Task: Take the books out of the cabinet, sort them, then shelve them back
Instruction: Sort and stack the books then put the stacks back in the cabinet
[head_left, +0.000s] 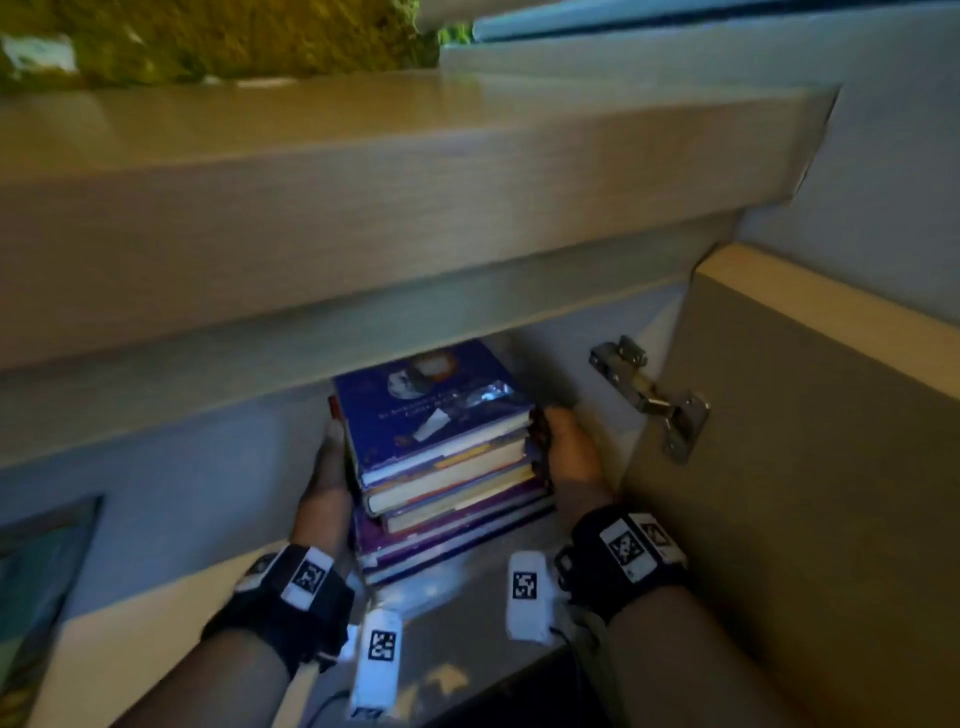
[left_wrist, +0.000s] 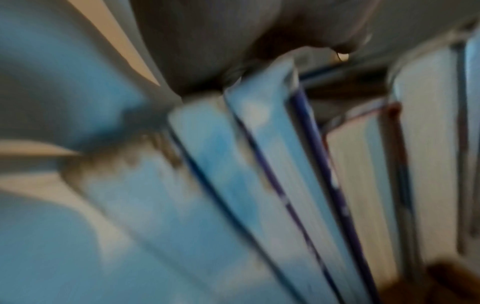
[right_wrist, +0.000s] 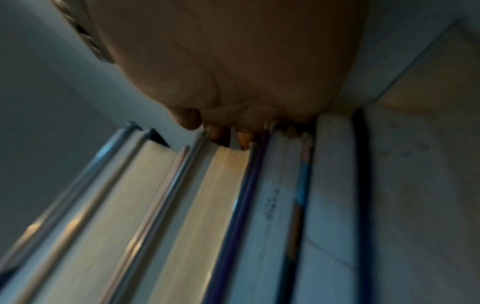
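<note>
Head view: left hand (head_left: 326, 467) and right hand (head_left: 569, 452) grip opposite sides of the stack of books (head_left: 447, 457) inside the cabinet (head_left: 311, 332). Squeezing both sides probably keeps the uneven pile together.

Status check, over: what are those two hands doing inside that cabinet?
Left hand and right hand clasp opposite sides of the stack of hardcover books. Stack inside the beige wooden cabinet. Silver metal hinge close beside right hand.
</note>
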